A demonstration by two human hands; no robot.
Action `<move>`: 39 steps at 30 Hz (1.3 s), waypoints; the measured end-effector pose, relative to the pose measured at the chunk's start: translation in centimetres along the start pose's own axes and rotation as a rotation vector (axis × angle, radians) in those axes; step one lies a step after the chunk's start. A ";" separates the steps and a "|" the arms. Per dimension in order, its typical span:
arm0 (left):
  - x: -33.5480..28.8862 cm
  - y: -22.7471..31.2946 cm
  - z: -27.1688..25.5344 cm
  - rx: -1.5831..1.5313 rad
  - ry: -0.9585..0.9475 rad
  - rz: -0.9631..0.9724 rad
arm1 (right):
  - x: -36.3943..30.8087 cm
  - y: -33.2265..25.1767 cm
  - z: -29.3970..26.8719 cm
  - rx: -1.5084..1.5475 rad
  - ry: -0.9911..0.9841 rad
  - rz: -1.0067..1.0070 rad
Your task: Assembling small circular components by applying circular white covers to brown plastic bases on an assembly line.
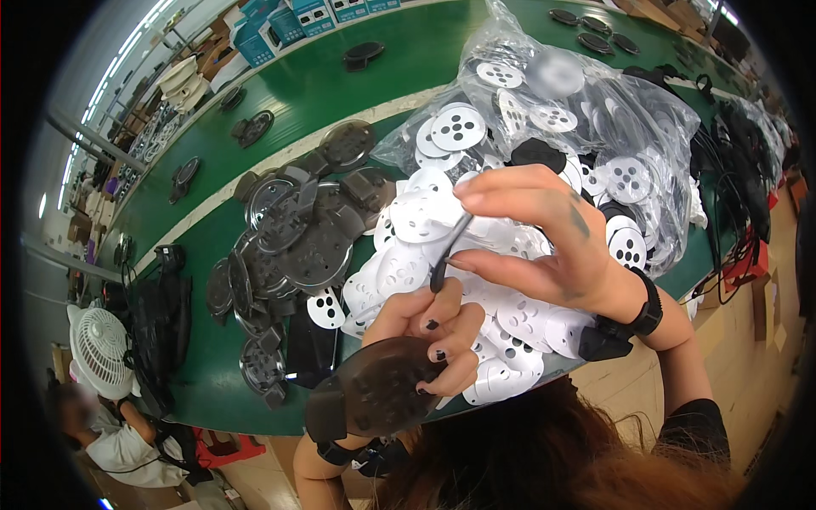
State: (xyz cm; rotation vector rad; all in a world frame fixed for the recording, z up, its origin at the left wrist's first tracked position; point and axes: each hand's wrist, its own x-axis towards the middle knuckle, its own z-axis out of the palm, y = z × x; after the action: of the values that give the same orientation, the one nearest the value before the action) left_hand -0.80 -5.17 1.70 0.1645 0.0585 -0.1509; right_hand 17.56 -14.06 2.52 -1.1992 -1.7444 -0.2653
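Note:
My left hand [438, 336] is closed round a smoky, see-through round plastic housing [387, 387] with a block-shaped tab, low over the table's near edge. Its thumb and forefinger meet at the lower end of a thin black curved piece [444, 262], seen nearly edge-on. From the right, my right hand [552, 242] pinches that piece between thumb and fingers; its exact kind cannot be made out. Under both hands spreads a heap of white round discs [399, 268] with holes or dark dots. Left of the heap lies a pile of similar smoky housings [314, 246].
A clear plastic bag [586, 93] of dotted white discs lies behind my right hand. Across the green table [297, 93] are scattered dark round parts [364, 55]. Black cables [722, 195] hang at the right. A white fan [100, 348] and a seated person [127, 450] are at the left.

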 end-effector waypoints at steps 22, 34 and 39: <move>0.2 -0.6 0.4 0.414 0.153 0.026 | 0.5 -0.6 0.0 0.896 -0.100 0.756; -0.1 1.3 0.1 0.442 0.165 0.265 | 0.2 0.5 -0.1 0.865 0.011 0.906; -0.4 2.2 -1.5 0.277 0.137 0.316 | 0.4 0.4 0.3 0.939 0.003 0.929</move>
State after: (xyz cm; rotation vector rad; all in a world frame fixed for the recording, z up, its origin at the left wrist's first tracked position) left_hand -0.87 -2.69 0.56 0.4570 0.1470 0.1689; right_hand 17.72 -13.46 2.56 -1.1090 -0.9107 0.9882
